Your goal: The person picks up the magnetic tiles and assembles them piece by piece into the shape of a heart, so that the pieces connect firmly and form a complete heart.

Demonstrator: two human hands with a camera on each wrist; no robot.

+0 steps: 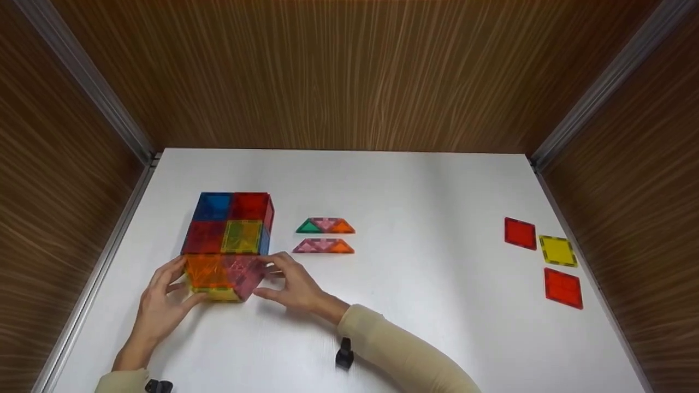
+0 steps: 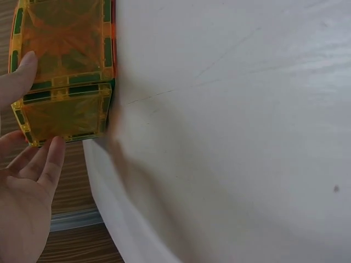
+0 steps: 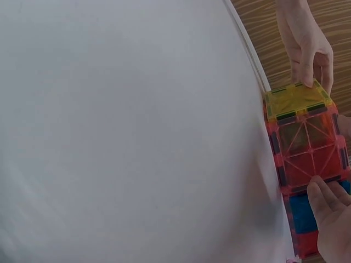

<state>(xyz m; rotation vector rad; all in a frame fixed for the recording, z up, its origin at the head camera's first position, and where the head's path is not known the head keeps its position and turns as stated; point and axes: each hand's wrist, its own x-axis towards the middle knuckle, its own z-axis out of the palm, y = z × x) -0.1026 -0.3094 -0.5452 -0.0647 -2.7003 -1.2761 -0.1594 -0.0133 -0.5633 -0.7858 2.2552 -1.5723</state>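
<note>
A block of see-through magnetic tiles (image 1: pixel 210 237) stands at the left of the white table, its top blue, red and yellow. Against its near side is a box section with an orange tile (image 1: pixel 207 271), a pink tile (image 1: pixel 247 275) on its right and a yellow tile (image 1: pixel 221 295) in front. My left hand (image 1: pixel 158 305) grips this section's left side, thumb on the yellow face and fingers around the far edge. From the right, my right hand (image 1: pixel 295 286) holds the pink side between thumb and fingers; its fingertips (image 3: pixel 315 189) rest at that tile's edge.
Right of the block lie two flat strips of triangle tiles, one with a green end (image 1: pixel 325 225), one pink and orange (image 1: pixel 324 246). At the far right lie two red tiles (image 1: pixel 520 233) and a yellow tile (image 1: pixel 557 251). Wood-grain walls (image 1: pixel 338 76) enclose the table.
</note>
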